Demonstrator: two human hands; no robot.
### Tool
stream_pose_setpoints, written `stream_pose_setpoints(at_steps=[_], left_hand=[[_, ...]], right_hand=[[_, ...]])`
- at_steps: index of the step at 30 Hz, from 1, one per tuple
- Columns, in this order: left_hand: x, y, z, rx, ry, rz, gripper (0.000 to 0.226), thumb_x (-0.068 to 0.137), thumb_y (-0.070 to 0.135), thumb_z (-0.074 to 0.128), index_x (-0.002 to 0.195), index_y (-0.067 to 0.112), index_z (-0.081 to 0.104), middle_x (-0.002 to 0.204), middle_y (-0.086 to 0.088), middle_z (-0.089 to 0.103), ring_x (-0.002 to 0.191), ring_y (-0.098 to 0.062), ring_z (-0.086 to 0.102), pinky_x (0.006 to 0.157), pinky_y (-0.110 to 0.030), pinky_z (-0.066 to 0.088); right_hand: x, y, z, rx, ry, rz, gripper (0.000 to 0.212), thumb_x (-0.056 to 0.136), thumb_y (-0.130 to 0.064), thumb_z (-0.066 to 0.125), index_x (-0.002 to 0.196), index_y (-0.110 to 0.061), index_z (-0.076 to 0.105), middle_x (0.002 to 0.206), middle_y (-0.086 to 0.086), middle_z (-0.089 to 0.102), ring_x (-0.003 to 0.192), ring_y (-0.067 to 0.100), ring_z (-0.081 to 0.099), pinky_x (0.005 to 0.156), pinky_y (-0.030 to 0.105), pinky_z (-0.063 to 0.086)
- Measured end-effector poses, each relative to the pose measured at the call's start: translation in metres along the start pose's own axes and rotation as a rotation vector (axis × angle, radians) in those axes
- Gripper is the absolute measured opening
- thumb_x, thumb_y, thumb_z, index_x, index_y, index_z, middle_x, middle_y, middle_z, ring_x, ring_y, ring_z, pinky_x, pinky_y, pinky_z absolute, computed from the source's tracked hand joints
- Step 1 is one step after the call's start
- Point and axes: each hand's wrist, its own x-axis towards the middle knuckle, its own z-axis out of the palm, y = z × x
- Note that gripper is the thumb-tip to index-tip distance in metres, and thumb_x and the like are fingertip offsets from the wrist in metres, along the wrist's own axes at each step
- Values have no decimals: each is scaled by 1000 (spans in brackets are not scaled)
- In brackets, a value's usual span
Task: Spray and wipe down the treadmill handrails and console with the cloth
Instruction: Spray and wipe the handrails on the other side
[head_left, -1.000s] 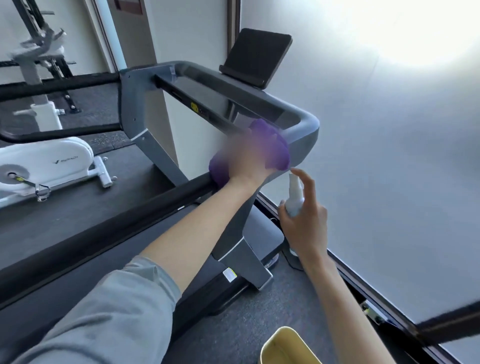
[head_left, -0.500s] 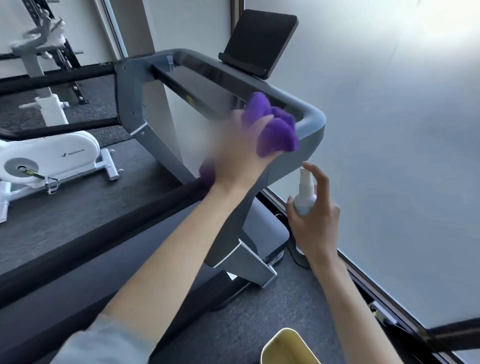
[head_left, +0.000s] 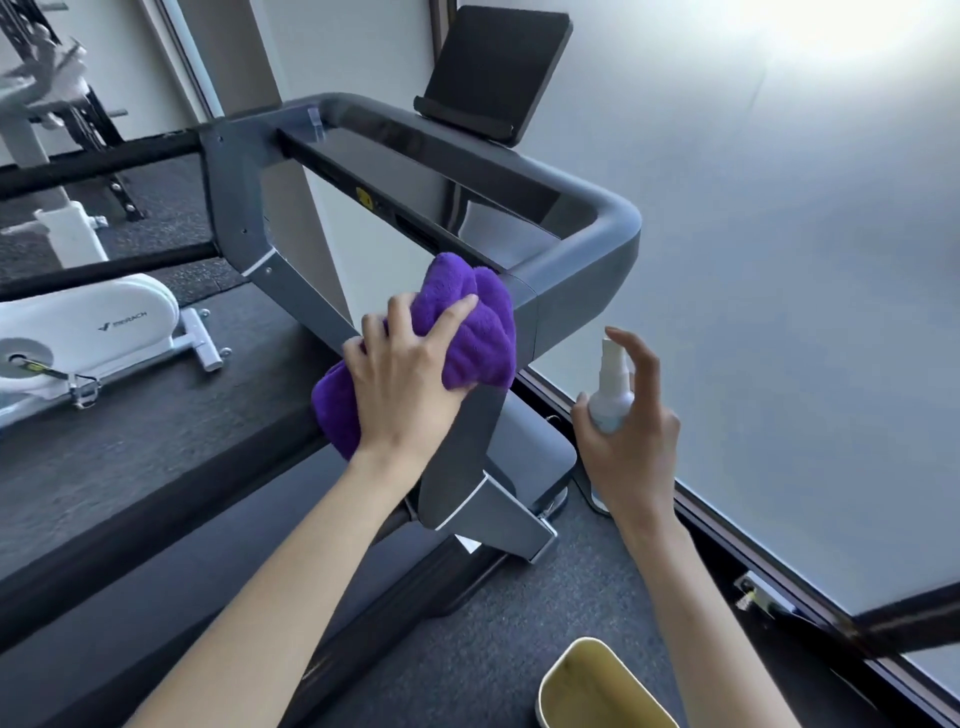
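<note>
A grey treadmill frame (head_left: 597, 223) fills the middle, with a black console panel (head_left: 415, 171) and a dark tablet holder (head_left: 498, 67) above it. My left hand (head_left: 400, 384) presses a bunched purple cloth (head_left: 467, 327) against the near right corner of the frame, where the right handrail (head_left: 130, 525) meets the upright. To the right of the frame, my right hand (head_left: 628, 441) grips a small white spray bottle (head_left: 610, 389), forefinger raised over the nozzle, which points toward the frame.
A white exercise machine (head_left: 88, 332) stands on the dark floor at the left, past the far handrail (head_left: 93, 166). A frosted window wall (head_left: 779, 312) runs along the right. A yellow bin (head_left: 597, 686) sits on the floor near my feet.
My left hand rose with the cloth toward the top of the frame's corner, then came back down to the corner's lower side. The bottle hand stayed beside the frame.
</note>
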Motion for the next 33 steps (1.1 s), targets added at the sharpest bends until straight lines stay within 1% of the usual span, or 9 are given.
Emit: stream_pose_setpoints(at_steps=[6, 12, 15, 20, 22, 24, 27, 31, 33], left_hand=[[60, 43, 21, -9, -187, 74, 80, 72, 72, 63, 142, 38, 40, 128, -11, 48, 107, -34, 50, 85, -44, 41], [32, 1, 10, -87, -166, 4, 77, 74, 68, 64, 141, 36, 43, 111, -12, 52, 97, -35, 55, 79, -43, 46], [14, -17, -1, -63, -128, -22, 75, 72, 68, 66, 137, 34, 50, 104, -11, 55, 91, -34, 56, 74, -42, 46], [22, -22, -12, -161, -203, -129, 79, 67, 76, 62, 134, 35, 51, 110, -8, 55, 100, -31, 56, 79, -41, 47], [36, -12, -6, -229, -215, -131, 82, 67, 78, 60, 136, 36, 48, 113, -8, 54, 103, -30, 55, 84, -42, 47], [52, 0, 3, -269, -252, -118, 83, 69, 78, 57, 139, 37, 43, 116, -8, 53, 104, -30, 54, 87, -43, 48], [64, 7, 14, -290, -281, -105, 78, 70, 80, 54, 135, 37, 46, 115, -7, 55, 105, -29, 54, 89, -43, 48], [60, 4, 21, -277, -250, -69, 78, 71, 81, 52, 135, 35, 48, 116, -8, 56, 104, -28, 54, 89, -43, 49], [60, 3, 21, -292, -237, -63, 79, 71, 80, 54, 135, 35, 48, 117, -7, 54, 105, -28, 54, 89, -42, 48]], right_hand=[[0, -6, 9, 16, 9, 7, 64, 79, -1, 61, 128, -37, 41, 70, -4, 53, 49, 10, 42, 48, 20, 37], [2, -15, 23, 25, -12, -25, 64, 79, -1, 60, 128, -37, 39, 72, 5, 55, 53, 16, 43, 51, 27, 41], [7, -16, 26, 29, 8, -41, 64, 79, -3, 61, 128, -37, 39, 74, -5, 54, 57, 17, 46, 54, 29, 43], [51, -28, 25, 150, 74, -60, 62, 83, -16, 67, 129, -39, 32, 97, -6, 61, 56, 23, 60, 58, 39, 53], [81, -37, 26, 198, 71, -124, 65, 83, -12, 61, 133, -37, 27, 114, -16, 55, 68, 30, 63, 67, 42, 54], [114, -44, 33, 261, 41, -210, 74, 79, -1, 52, 139, -30, 20, 138, -21, 35, 110, 27, 56, 98, 43, 46], [168, -42, 53, 309, -45, -257, 79, 73, 16, 43, 142, -5, 12, 146, -6, 15, 137, 12, 22, 114, 17, 15], [216, -29, 77, 220, -167, -310, 69, 80, 14, 44, 139, 7, 9, 144, 0, 11, 111, -18, 36, 95, 6, 29], [230, -19, 87, 202, -241, -307, 67, 85, 11, 47, 140, 4, 10, 142, -3, 12, 73, -5, 49, 72, 13, 43]])
